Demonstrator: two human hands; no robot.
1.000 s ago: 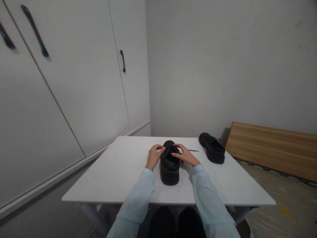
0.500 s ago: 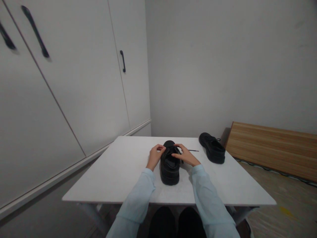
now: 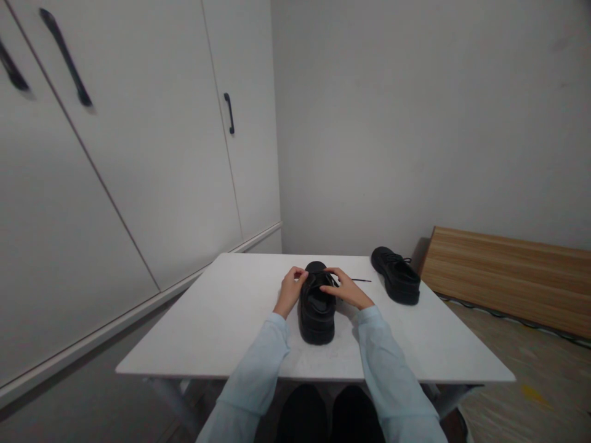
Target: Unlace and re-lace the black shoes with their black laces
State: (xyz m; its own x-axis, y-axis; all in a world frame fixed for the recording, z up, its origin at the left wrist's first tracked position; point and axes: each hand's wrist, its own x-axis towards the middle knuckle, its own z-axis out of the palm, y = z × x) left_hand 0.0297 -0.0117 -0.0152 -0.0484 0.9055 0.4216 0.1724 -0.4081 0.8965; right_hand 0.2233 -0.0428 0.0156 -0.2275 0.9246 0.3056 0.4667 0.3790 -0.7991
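Note:
A black lace-up shoe [image 3: 316,331] stands on the white table in front of me, toe pointing away and heel toward me. My left hand [image 3: 290,291] is at the left side of its lacing, thumb and forefinger pinched together on the black shoelace. From the other side, my right hand [image 3: 349,290] grips the shoe's right upper, its thumb down at the opening and its fingers over the lacing. A loose lace end [image 3: 362,280] sticks out to the right beyond that hand. The fingers cover most of the eyelets.
A second black shoe [image 3: 398,277], laced, stands at the back right of the white table [image 3: 207,332]. White cupboards [image 3: 138,154] line the left, and a grey wall rises behind. Wood-grain boards [image 3: 508,277] lean against the wall at the right.
My left hand has shifted very slightly beside the lacing. My right hand, both shoes and the loose lace end look almost the same.

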